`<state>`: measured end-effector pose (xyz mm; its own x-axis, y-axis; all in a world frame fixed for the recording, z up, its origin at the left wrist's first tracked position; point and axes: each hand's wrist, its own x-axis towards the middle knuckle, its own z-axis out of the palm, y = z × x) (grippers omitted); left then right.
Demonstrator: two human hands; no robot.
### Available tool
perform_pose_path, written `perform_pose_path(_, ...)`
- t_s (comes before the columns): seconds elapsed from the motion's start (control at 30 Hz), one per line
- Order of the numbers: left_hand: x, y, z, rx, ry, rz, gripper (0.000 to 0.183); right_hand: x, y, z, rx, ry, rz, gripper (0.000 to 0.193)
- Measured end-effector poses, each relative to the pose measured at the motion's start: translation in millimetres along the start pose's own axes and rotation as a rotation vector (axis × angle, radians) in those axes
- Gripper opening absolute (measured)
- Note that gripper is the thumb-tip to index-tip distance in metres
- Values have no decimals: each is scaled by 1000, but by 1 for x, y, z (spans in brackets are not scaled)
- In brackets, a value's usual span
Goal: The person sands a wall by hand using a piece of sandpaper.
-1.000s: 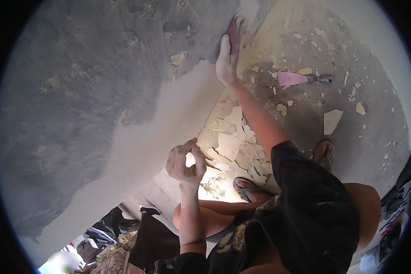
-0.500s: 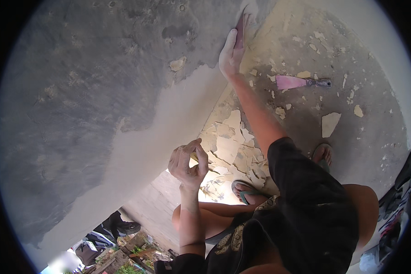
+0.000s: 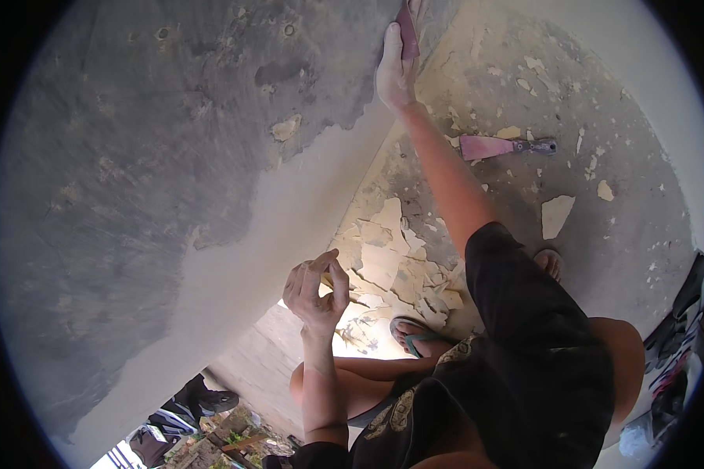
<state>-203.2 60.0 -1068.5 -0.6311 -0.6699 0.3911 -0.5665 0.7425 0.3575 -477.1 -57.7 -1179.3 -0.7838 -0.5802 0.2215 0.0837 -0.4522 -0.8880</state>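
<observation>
At the top, my right hand [image 3: 396,74] is closed around a dark red sheet of sandpaper [image 3: 408,30] by the grey wall [image 3: 156,156], near its lower edge. The fingertips are partly hidden behind the sheet. My left hand [image 3: 314,295], dusty and curled, hovers in front of the wall's pale bottom band [image 3: 235,273]. Its thumb and forefinger tips nearly meet in a ring; whether anything small is between them I cannot make out. Right of my right forearm, a scraper [image 3: 507,147] with a pinkish blade and dark handle lies on the floor.
Peeled cream paint flakes [image 3: 383,262] are heaped along the wall's foot, and a larger flake [image 3: 557,216] lies farther right. My sandalled foot [image 3: 418,336] stands beside the heap. Clothes or bags [image 3: 677,336] sit at the right edge. Plants and debris [image 3: 235,438] show at lower left.
My right hand with the sandpaper has shifted slightly upward in the picture. My left hand keeps its curled shape. The whole view has shifted a little, so the scraper appears farther left.
</observation>
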Motion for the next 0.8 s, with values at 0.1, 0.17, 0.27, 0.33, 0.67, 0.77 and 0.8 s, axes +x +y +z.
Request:
perform_pose_path(0.1, 2, 1, -3, -5, -13, -10, 13, -16, -7, 10, 220, 57, 39, 54)
perform_pose_path(0.17, 6, -2, -1, -12, -7, -14, 8, -95, 11, 32, -228, -40, -276, 54)
perform_pose_path(0.27, 17, 2, 8, -20, -20, 18, 9, -156, 35, 33, -216, -143, -235, 52)
perform_pose_path(0.33, 10, 1, 4, -31, -13, 2, 17, -116, 26, 27, -306, -172, -300, 53)
perform_pose_path(0.67, 25, 7, 15, -31, -33, 55, 17, -118, 18, 18, -351, -142, -286, 56)
perform_pose_path(0.77, 19, 9, 17, -41, -52, 47, 18, -82, 11, 18, -353, -113, -284, 56)
perform_pose_path(0.8, 15, 7, 16, -39, -59, 38, 18, -51, -1, 17, -331, -22, -235, 56)
